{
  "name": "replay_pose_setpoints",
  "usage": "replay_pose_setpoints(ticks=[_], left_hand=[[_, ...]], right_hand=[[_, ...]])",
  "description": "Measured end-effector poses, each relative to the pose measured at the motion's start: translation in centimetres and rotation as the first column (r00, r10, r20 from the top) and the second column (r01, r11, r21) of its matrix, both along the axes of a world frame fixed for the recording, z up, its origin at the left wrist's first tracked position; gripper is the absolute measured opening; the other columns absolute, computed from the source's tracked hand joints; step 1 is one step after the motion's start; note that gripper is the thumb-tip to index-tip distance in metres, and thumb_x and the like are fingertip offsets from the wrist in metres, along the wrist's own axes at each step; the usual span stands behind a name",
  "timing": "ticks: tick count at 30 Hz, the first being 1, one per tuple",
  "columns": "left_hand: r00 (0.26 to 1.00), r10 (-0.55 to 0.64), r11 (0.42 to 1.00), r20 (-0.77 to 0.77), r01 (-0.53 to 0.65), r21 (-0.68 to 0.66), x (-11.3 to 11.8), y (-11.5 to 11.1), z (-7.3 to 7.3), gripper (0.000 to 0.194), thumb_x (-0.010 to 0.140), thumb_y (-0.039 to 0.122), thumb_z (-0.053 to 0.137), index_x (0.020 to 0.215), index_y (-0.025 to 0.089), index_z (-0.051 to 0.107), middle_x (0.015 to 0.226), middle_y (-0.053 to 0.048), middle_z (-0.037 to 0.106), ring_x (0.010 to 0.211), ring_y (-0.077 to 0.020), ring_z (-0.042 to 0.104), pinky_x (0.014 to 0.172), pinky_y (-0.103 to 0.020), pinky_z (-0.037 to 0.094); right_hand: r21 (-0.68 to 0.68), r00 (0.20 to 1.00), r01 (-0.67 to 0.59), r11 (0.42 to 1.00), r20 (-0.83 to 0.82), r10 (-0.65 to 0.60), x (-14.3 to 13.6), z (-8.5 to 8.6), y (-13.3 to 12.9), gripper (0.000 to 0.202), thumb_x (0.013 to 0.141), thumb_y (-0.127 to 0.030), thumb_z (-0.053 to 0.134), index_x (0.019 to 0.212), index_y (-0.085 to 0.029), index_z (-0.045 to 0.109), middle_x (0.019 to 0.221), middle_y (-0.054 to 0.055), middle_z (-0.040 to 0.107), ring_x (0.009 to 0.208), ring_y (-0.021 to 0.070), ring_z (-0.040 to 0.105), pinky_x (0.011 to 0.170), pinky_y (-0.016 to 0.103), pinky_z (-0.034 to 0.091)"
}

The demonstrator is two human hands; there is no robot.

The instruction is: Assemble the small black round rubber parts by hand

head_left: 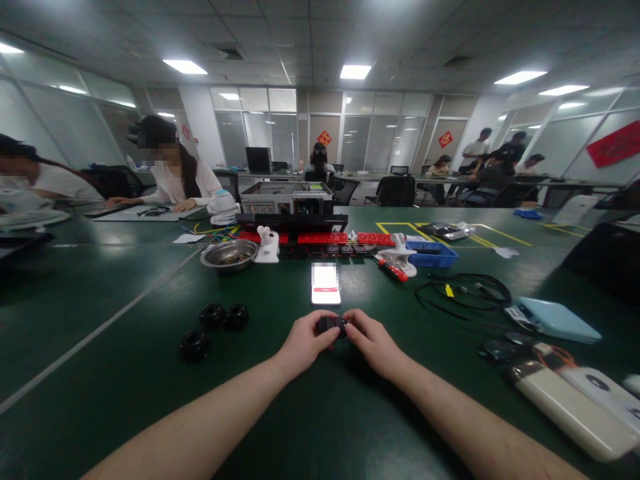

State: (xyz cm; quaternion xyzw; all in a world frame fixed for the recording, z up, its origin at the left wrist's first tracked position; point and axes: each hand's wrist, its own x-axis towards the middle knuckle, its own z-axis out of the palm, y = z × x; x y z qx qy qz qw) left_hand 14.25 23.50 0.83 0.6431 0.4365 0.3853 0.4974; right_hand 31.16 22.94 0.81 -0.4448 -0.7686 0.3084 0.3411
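Note:
My left hand (pixel 305 340) and my right hand (pixel 373 339) meet over the green table. Between them is a small dark block-shaped part (pixel 331 324), whose exact kind I cannot make out. The left fingers and thumb wrap round it. On its other end, the right thumb and fingers pinch near the edge, and fingertips hide part of it. Just beyond the hands lies a phone (pixel 326 295) with a lit screen. Three black rings like small rubber tires (pixel 194 345) sit to the left, apart from the hands.
A steel bowl (pixel 215 262) with small parts, a white stand (pixel 269 247), a red-handled screwdriver (pixel 393 270) and a blue tray (pixel 445 259) lie farther back, before an open computer case (pixel 285 200). Coiled cables (pixel 465 308) and a light-blue box (pixel 557 319) are at right. Other people sit around.

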Motion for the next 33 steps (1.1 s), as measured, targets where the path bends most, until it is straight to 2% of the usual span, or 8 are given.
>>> replay_pose_setpoints(ticks=[4,7,12,16,19,24,28,33], left_hand=[[0.995,0.019,0.984,-0.1,-0.001,0.18,-0.2,-0.6,0.5,0.032,0.069,0.026,0.059,0.1,0.018,0.056,0.092,-0.004,0.06,0.083,-0.0177,0.057,0.074,-0.03,0.046],[0.991,0.018,0.979,-0.13,0.009,0.203,-0.3,-0.9,0.9,0.032,0.07,0.026,0.058,0.101,0.019,0.056,0.094,-0.004,0.06,0.086,-0.0183,0.056,0.075,-0.03,0.046],[0.995,-0.042,0.994,-0.088,0.051,0.101,-0.3,-0.8,0.4,0.035,0.073,0.036,0.056,0.103,0.017,0.055,0.091,-0.005,0.06,0.061,-0.0122,0.057,0.057,-0.025,0.048],[0.995,-0.096,0.995,-0.017,0.095,-0.015,-0.2,-0.4,-0.3,0.038,0.074,0.043,0.051,0.101,0.016,0.053,0.08,-0.003,0.059,0.039,-0.0052,0.048,0.038,-0.019,0.038],[0.997,-0.057,0.996,0.053,0.06,-0.072,0.0,-0.1,-0.4,0.043,0.077,0.049,0.04,0.097,0.013,0.053,0.071,-0.002,0.057,0.032,-0.0037,0.044,0.031,-0.016,0.03],[0.992,0.09,0.987,0.094,-0.076,-0.138,0.1,0.1,0.1,0.057,0.077,0.059,0.026,0.088,0.011,0.055,0.063,-0.001,0.054,0.03,-0.0032,0.04,0.03,-0.016,0.026],[0.991,0.02,0.993,0.133,-0.004,-0.118,0.1,0.2,0.0,0.053,0.077,0.057,0.029,0.092,0.013,0.053,0.058,0.002,0.051,0.033,-0.0039,0.041,0.033,-0.016,0.028],[0.999,-0.019,0.997,0.028,0.021,-0.073,0.2,0.0,-0.3,0.036,0.077,0.044,0.044,0.096,0.014,0.051,0.063,0.002,0.053,0.037,-0.006,0.047,0.035,-0.016,0.032]], right_hand=[[-0.071,1.0,-0.005,0.997,0.01,0.005,0.2,-0.1,0.3,0.038,0.088,-0.041,0.031,0.068,-0.014,0.049,0.061,0.0,0.049,0.057,0.0112,0.046,0.054,0.022,0.034],[-0.081,1.0,-0.019,0.997,0.016,0.02,0.2,-0.2,0.3,0.037,0.087,-0.04,0.033,0.065,-0.014,0.048,0.06,-0.001,0.049,0.056,0.0109,0.046,0.053,0.022,0.033],[-0.023,0.999,-0.021,1.0,0.036,0.022,0.2,-0.3,0.3,0.023,0.082,-0.035,0.046,0.075,-0.014,0.053,0.065,-0.001,0.051,0.058,0.0109,0.046,0.053,0.021,0.033],[0.005,1.0,-0.015,1.0,0.02,0.015,0.1,0.0,0.1,0.019,0.08,-0.032,0.05,0.084,-0.014,0.055,0.07,0.001,0.054,0.061,0.0117,0.047,0.054,0.021,0.035],[0.01,1.0,-0.026,1.0,0.017,0.026,0.0,0.3,-0.3,0.017,0.079,-0.028,0.052,0.09,-0.015,0.055,0.071,0.001,0.054,0.062,0.0122,0.048,0.056,0.022,0.037],[0.068,0.992,-0.045,0.997,0.118,0.037,-0.6,0.9,-1.2,0.034,0.074,-0.021,0.058,0.107,-0.019,0.049,0.082,0.002,0.056,0.07,0.0141,0.051,0.063,0.025,0.039],[0.055,0.988,-0.005,0.998,0.153,-0.004,-0.6,0.7,-1.2,0.032,0.077,-0.023,0.055,0.108,-0.019,0.047,0.079,0.002,0.056,0.067,0.0137,0.051,0.06,0.024,0.039],[0.031,0.993,-0.015,0.999,0.118,0.011,-0.4,0.5,-0.9,0.028,0.079,-0.025,0.052,0.106,-0.019,0.047,0.075,0.001,0.055,0.064,0.0129,0.05,0.057,0.023,0.038]])
